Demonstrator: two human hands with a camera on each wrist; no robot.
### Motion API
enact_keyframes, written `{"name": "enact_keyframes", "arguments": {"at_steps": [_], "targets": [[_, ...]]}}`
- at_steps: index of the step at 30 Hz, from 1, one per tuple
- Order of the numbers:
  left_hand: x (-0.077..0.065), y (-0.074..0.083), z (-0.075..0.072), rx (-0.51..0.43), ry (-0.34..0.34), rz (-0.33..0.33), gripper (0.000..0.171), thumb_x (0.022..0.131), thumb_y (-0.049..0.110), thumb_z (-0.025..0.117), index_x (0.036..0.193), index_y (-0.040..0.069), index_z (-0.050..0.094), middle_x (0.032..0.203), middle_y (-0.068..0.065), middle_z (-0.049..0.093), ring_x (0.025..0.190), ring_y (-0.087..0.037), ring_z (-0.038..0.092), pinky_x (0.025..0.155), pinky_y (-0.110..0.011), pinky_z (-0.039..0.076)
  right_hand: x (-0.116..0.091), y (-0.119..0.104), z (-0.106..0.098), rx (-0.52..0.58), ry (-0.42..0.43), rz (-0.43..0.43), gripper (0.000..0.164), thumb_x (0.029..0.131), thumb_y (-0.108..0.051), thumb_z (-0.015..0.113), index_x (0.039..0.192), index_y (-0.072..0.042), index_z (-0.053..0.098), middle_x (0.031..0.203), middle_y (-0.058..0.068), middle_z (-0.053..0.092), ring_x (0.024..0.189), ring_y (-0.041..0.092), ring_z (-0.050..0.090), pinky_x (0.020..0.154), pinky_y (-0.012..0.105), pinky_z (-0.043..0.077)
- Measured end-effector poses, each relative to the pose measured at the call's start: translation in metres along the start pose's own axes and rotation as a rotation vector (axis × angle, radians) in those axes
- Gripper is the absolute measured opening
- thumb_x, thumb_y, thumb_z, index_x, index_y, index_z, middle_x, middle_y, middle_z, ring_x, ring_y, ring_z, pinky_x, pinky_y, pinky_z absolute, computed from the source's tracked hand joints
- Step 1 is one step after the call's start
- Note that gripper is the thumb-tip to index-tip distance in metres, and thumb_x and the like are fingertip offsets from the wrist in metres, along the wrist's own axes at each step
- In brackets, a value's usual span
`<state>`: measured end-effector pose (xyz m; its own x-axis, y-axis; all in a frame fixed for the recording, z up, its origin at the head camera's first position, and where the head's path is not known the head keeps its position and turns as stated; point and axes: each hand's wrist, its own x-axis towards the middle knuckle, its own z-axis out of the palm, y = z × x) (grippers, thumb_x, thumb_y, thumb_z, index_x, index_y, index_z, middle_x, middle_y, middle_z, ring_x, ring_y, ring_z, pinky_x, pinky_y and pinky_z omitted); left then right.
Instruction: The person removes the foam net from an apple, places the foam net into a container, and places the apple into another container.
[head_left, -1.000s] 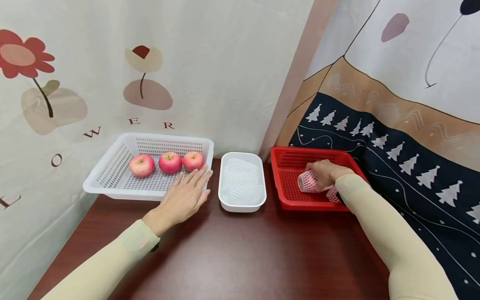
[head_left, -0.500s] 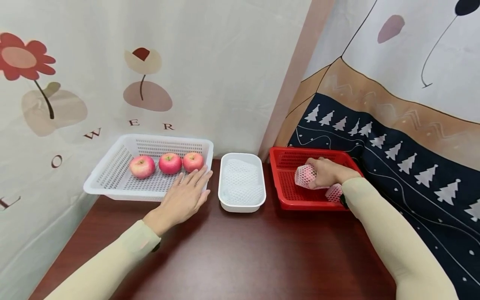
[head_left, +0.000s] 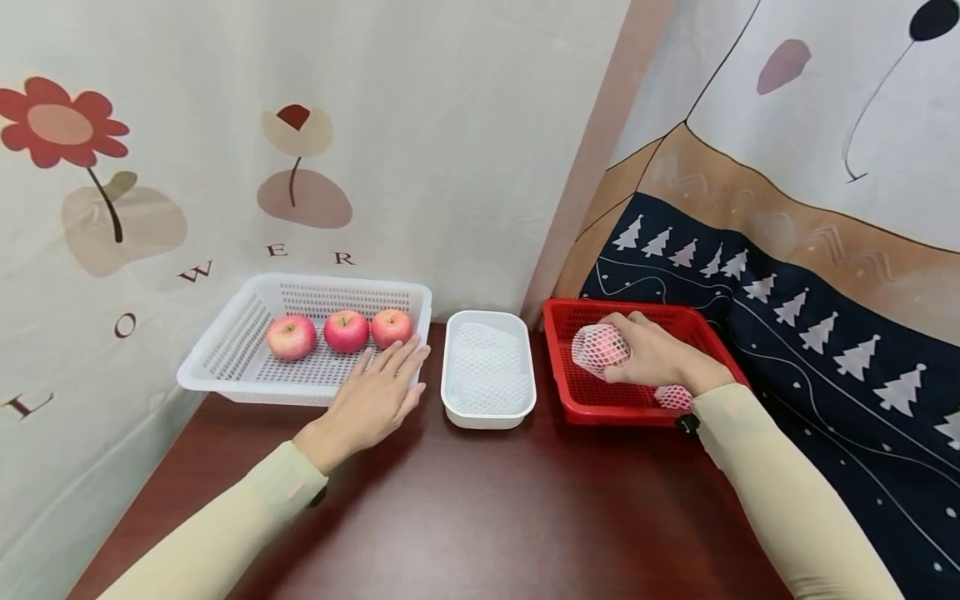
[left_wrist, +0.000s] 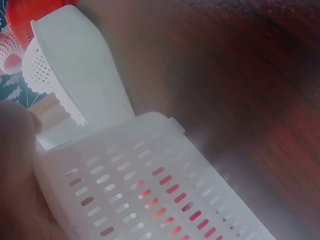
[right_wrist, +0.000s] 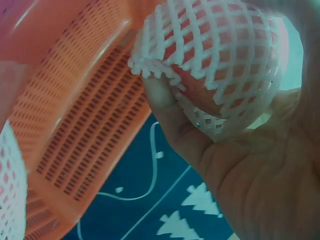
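Observation:
My right hand (head_left: 656, 354) grips an apple in a white foam net (head_left: 600, 348), lifted over the red basket (head_left: 570, 392). The right wrist view shows my thumb and fingers round this netted apple (right_wrist: 220, 60), its red skin showing through the mesh. A second netted apple (head_left: 672, 397) lies in the red basket below my wrist. My left hand (head_left: 375, 396) rests with straight fingers on the near right rim of the white basket (head_left: 262, 392). Inside that basket sit three bare apples: one at left (head_left: 291, 337), one in the middle (head_left: 347, 332), one at right (head_left: 392, 327).
Between the baskets stands a small white tub (head_left: 489, 421) with white foam netting (head_left: 487, 362) in it. All three containers sit along the back of a dark red-brown table (head_left: 480, 508). A printed curtain (head_left: 450, 167) hangs right behind them.
My right hand has raised the netted apple and shifted it left within the red basket, uncovering more of the second one. My left hand stays on the white basket's rim.

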<state>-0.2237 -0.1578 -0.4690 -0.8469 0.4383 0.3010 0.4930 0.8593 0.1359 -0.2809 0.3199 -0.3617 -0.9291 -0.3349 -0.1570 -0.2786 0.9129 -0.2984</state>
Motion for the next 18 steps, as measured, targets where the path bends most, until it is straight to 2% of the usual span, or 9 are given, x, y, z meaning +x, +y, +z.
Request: {"name": "enact_keyframes", "arguments": {"at_steps": [8, 18], "targets": [[0.000, 0.002, -0.004, -0.004, 0.026, 0.011, 0.060, 0.118, 0.034, 0.060, 0.172, 0.008, 0.054, 0.181, -0.018, 0.052, 0.166, -0.045, 0.053, 0.133, -0.077, 0.041, -0.011, -0.022, 0.005, 0.011, 0.074, -0.077, 0.089, 0.090, -0.038, 0.089, 0.168, -0.028, 0.048, 0.153, 0.013, 0.059, 0.133, 0.036, 0.063, 0.109, 0.067, 0.064], [0.001, 0.001, -0.006, -0.013, 0.115, 0.074, 0.054, 0.113, 0.028, 0.071, 0.161, 0.003, 0.063, 0.169, -0.024, 0.062, 0.156, -0.045, 0.062, 0.127, -0.070, 0.051, -0.018, -0.046, 0.015, 0.028, 0.111, -0.155, 0.087, 0.087, -0.035, 0.089, 0.165, -0.029, 0.051, 0.148, 0.009, 0.061, 0.130, 0.030, 0.063, 0.108, 0.061, 0.066]]}}
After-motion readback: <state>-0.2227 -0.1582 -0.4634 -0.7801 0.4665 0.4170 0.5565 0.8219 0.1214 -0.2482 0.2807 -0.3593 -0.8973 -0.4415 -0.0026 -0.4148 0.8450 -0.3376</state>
